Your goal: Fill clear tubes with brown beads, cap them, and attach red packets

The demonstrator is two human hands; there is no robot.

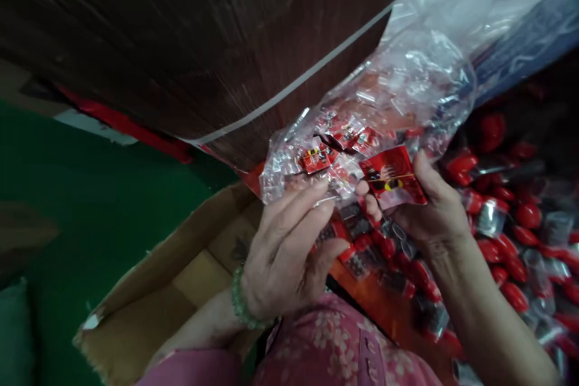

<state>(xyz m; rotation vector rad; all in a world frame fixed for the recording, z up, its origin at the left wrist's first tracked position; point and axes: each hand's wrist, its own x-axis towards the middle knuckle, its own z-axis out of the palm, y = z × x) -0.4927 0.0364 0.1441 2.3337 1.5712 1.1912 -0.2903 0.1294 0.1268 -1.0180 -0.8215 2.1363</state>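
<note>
The left grip (287,253) spreads, its fingers (289,226) slightly bent. The right grip (427,208) is curled, palm partly upward, thumb (427,175) extended.

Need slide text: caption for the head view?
Right hand holds a red card; left hand touches the clear bag of similar cards.

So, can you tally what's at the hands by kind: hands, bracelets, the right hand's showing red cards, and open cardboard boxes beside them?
Left hand and right hand: 2
Green bracelet: 1
Red card: 1
Open cardboard box: 1
Total: 5
</note>
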